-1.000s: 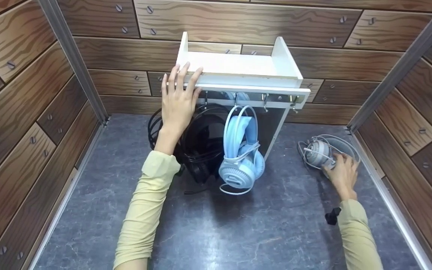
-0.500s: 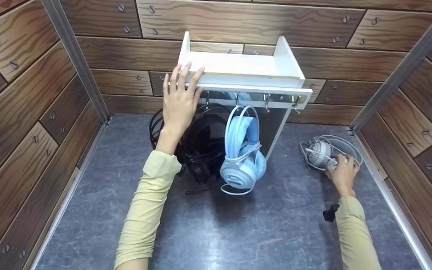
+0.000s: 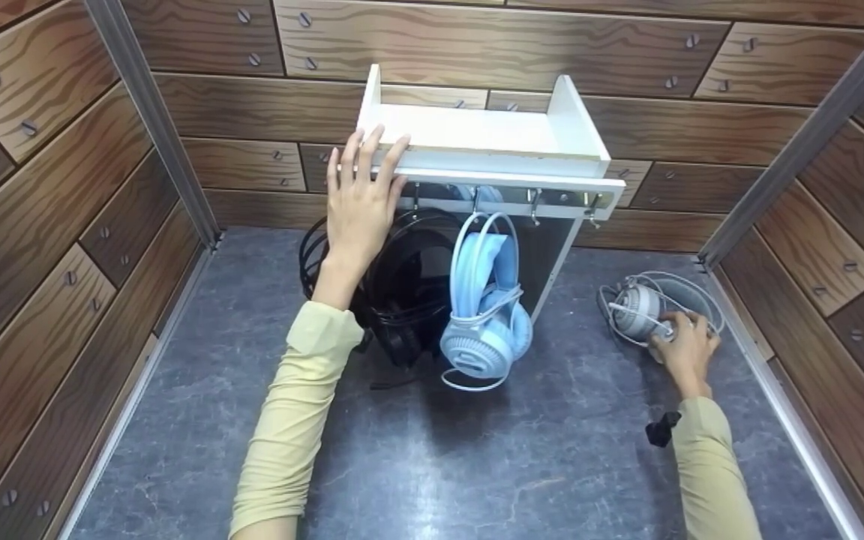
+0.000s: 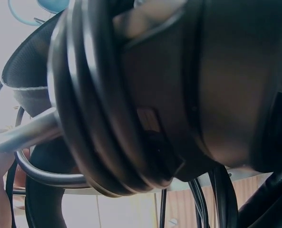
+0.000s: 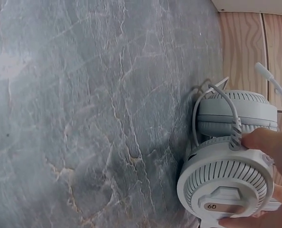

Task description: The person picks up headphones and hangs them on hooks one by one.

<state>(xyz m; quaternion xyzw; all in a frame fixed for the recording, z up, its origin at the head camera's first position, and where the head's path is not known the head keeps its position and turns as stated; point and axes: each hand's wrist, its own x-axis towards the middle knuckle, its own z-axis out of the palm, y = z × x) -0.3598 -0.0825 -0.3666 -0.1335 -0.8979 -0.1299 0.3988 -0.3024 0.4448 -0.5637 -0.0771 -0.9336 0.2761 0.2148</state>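
Head view: left hand [image 3: 358, 206] rests, fingers extended, on the white rack [image 3: 469, 126]; right hand [image 3: 685, 349] grips the grey headset [image 3: 636, 309] on the worktop [image 3: 574, 427].
Left wrist: blurred black headset [image 4: 231, 90]. Right wrist: fingers [image 5: 267, 141] clasp an earcup [image 5: 226, 173] marked "60".

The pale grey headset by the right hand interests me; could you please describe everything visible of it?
The pale grey headset looks plastic, with two round ear cups ribbed on their outer faces, a slim microphone boom and a thin cable. It appears to rest on the marbled surface near the right-hand wall. The right hand grips one cup.
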